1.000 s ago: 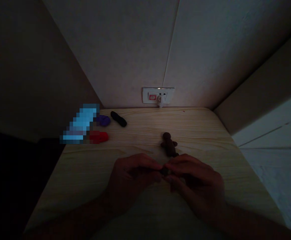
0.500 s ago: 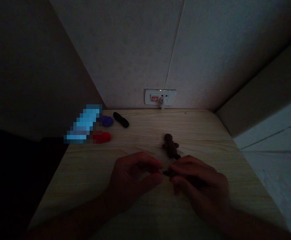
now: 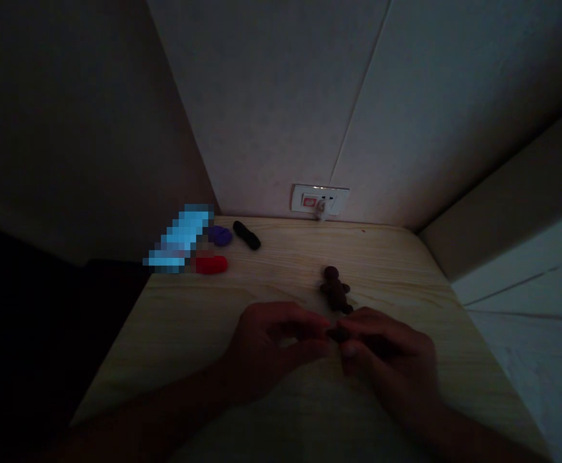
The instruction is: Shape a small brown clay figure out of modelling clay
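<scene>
My right hand [image 3: 391, 360] pinches a small, dark, pointed piece of modelling clay [image 3: 337, 334] between thumb and fingers. My left hand [image 3: 276, 347] is curled from the other side, its thumb and fingertips closed around the left tip of that piece; the exact contact is hard to see in the dim light. Just beyond my right fingertips a brown clay figure [image 3: 335, 292] lies on the table, with a round head, two stubby arms and one darker leg-like piece at its lower end.
On the wooden table [image 3: 175, 334], a black clay stick [image 3: 247, 235], a purple clay lump [image 3: 220, 236] and a red clay roll [image 3: 212, 264] lie at the back left, beside a pixelated bright object [image 3: 179, 239]. A wall socket [image 3: 319, 200] with a plug sits behind.
My left fingertips have come in to the tip of the dark clay piece, closing the small gap. The whole view has shifted slightly, while the figure and other clay stay put.
</scene>
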